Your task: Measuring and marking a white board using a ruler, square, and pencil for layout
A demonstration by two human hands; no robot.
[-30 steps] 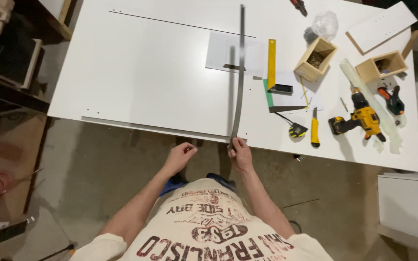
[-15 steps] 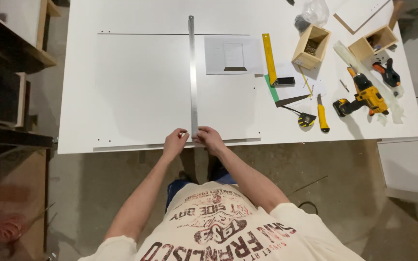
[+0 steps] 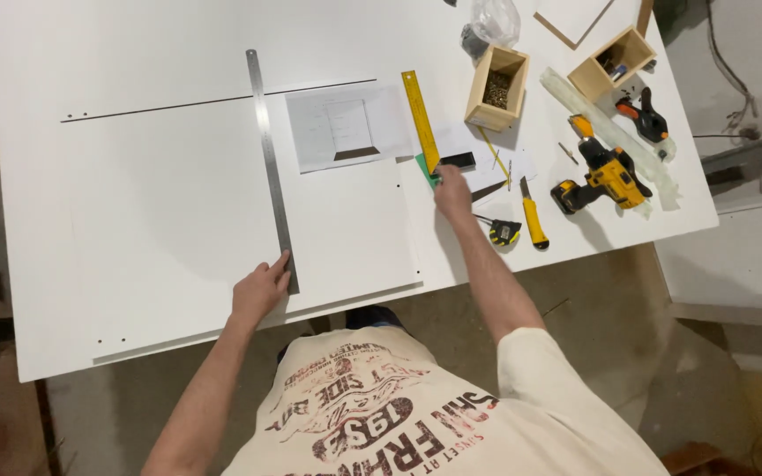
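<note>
A long steel ruler (image 3: 268, 163) lies across a white board (image 3: 160, 203) on the white table. My left hand (image 3: 260, 287) rests on the ruler's near end, fingers pressing it flat. My right hand (image 3: 452, 192) reaches to the right and touches the near end of a yellow square ruler (image 3: 420, 119) with a black and green base. Whether it grips anything is hidden by the back of the hand. A paper drawing sheet (image 3: 346, 128) lies between the two rulers.
Right of my right hand lie a tape measure (image 3: 504, 232), a yellow utility knife (image 3: 533, 218) and a yellow cordless drill (image 3: 606, 172). Two small wooden boxes (image 3: 496, 86) (image 3: 621, 63), a clamp (image 3: 646, 116) and a plastic bag (image 3: 494, 22) sit further back.
Both hands held the steel ruler's near end before. Now my right hand has left it and moved right to the yellow square, while my left hand stays on the ruler.
</note>
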